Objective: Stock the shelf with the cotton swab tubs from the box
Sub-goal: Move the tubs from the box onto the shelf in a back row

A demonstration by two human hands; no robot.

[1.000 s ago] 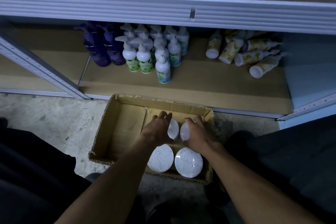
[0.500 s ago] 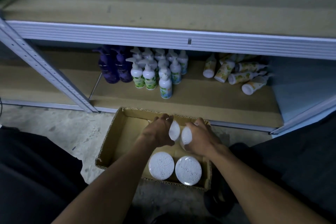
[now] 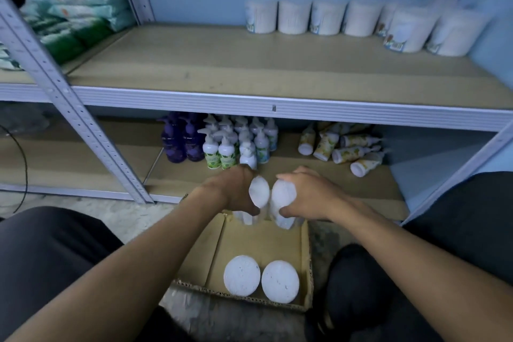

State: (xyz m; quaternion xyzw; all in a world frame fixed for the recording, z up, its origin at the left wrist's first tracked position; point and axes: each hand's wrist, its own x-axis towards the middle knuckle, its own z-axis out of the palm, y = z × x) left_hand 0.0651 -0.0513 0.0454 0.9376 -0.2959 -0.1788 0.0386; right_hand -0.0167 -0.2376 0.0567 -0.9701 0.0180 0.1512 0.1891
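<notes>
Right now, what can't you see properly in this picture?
- Labels on the shelf tubs, head view: blurred and too small to read.
- Tub in the left hand and tub in the right hand: sides hidden by fingers.
- Two tubs in the box: only lids show.
- Green packs: blurred, cut off by post.

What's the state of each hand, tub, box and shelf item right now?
Left hand: grips a tub, lifted.
Right hand: grips a second tub, lifted.
Box: open, two tubs upright inside.
Shelf tubs: upright, in a row.
Pump bottles: upright.
Yellow bottles: mostly lying down.
</notes>
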